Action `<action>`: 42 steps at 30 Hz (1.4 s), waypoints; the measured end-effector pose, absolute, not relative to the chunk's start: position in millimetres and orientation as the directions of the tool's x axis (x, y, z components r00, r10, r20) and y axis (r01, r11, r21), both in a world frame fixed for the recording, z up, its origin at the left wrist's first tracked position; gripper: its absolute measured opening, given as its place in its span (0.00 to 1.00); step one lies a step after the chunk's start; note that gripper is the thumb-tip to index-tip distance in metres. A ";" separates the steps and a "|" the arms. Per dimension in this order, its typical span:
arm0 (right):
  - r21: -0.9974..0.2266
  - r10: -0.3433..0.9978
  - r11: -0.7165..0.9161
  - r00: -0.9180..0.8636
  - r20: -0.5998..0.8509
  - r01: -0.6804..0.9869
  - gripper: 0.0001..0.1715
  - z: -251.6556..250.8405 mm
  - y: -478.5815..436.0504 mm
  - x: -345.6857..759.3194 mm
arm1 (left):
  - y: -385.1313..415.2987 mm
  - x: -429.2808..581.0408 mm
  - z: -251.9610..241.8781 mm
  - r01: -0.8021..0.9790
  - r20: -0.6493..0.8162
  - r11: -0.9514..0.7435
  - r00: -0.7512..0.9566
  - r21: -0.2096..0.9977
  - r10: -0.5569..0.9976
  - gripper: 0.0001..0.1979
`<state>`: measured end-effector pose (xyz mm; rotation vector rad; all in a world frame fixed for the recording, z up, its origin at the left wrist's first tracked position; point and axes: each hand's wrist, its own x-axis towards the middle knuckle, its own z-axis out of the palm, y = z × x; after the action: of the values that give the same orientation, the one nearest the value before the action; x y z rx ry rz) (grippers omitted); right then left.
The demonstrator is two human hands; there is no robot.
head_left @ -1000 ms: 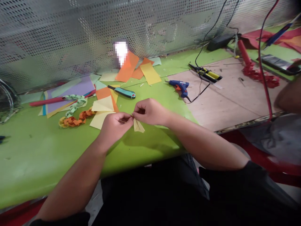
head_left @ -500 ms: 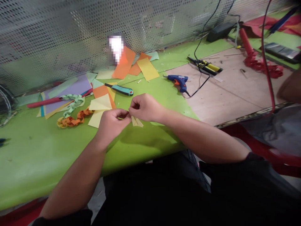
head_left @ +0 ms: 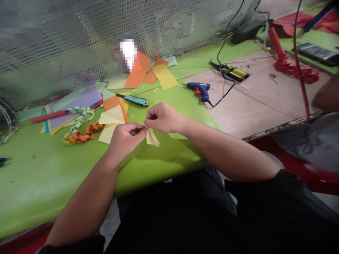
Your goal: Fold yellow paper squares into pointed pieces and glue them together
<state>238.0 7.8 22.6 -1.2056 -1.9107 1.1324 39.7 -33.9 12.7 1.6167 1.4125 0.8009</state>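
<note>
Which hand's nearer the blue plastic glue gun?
Right. In view, the right hand is below and left of the blue plastic glue gun; the left hand is farther left.

Just beyond the fingers [head_left: 150,123] lies a teal-handled knife [head_left: 136,100], with a blue glue gun [head_left: 199,90] beyond and to their right, yellow-and-black pliers [head_left: 233,74] farther right, and a perforated panel [head_left: 79,53] well behind.

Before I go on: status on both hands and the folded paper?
Left hand, right hand: close together, pinching. Folded pale-yellow paper: narrow end gripped, wide end free. Utility knife, glue gun: beyond both hands, untouched.
</note>
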 end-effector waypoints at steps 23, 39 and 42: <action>-0.895 0.928 0.240 -0.361 0.097 0.375 0.07 23.7 4.9 236.1 | -32.3 39.6 15.4 0.483 -0.096 0.012 0.149 0.875 0.984 0.09; -0.907 0.929 0.212 -0.363 0.072 0.363 0.06 26.9 5.7 239.1 | -31.9 37.0 13.5 0.546 -0.069 -0.088 0.260 0.833 0.963 0.08; -0.910 0.931 0.217 -0.355 0.084 0.354 0.06 26.1 6.2 238.4 | -32.3 37.4 13.5 0.538 -0.068 -0.082 0.253 0.839 0.965 0.07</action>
<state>238.4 6.2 26.1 -1.1899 -1.8329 1.1149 37.4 -32.3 13.5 1.7343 1.3899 0.6814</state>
